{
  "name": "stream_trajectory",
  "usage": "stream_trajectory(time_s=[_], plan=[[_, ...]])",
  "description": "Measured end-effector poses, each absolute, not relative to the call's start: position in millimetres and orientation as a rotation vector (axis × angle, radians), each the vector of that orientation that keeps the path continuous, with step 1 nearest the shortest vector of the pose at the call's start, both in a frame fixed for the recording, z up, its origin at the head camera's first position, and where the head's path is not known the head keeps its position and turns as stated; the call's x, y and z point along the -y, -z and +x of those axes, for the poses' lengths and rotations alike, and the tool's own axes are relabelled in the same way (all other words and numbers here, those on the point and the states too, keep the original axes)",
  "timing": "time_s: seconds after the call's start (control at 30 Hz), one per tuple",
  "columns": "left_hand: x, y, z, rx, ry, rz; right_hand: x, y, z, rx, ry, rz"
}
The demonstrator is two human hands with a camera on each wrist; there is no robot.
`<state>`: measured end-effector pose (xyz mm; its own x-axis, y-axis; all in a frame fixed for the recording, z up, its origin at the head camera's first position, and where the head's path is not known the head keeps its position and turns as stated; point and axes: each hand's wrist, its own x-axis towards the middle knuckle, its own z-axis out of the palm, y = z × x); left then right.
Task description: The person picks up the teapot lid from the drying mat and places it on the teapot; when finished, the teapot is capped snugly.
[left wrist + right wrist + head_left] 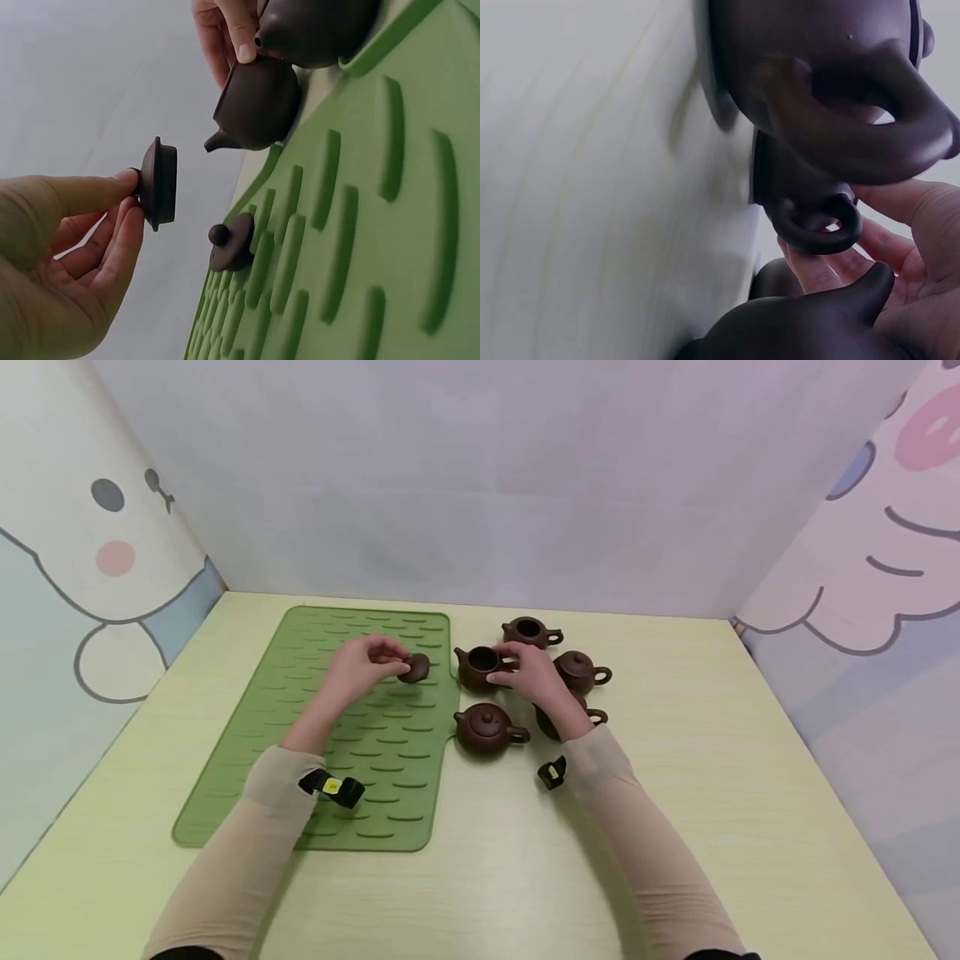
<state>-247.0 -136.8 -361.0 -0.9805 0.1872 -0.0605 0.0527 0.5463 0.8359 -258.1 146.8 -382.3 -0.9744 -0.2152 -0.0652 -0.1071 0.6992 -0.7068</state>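
Note:
My left hand (358,670) pinches a dark brown teapot lid (159,184) by its knob, over the green mat (360,735). The lid is tilted on edge in the left wrist view. A second lid (234,244) lies on the mat, knob up. On the table just right of the mat, a small dark brown teapot (478,670) stands uncovered, its spout toward the mat. My right hand (531,675) holds this teapot on its handle side, thumb near the rim and fingers on the far side; in the right wrist view its handle shows between them.
Behind stands another lidless teapot (527,630). A lidded teapot (486,732) sits in front, near the mat's edge. Right of my right hand is a lidded teapot (576,670), and one more teapot (550,723) is partly hidden under the right forearm. A pale wall (480,485) rises behind the table.

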Motion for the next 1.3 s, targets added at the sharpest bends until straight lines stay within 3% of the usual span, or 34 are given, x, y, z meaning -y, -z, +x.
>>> stream_trajectory(time_s=[0.9,1.3], plan=[[49,353,-283,-2.682,-1.399,0.432,-147,385,-259,-2.793,1.143,-0.292],[32,356,-281,-2.772,-1.169,0.463,-146,383,-259,-2.789,1.120,-0.255]])
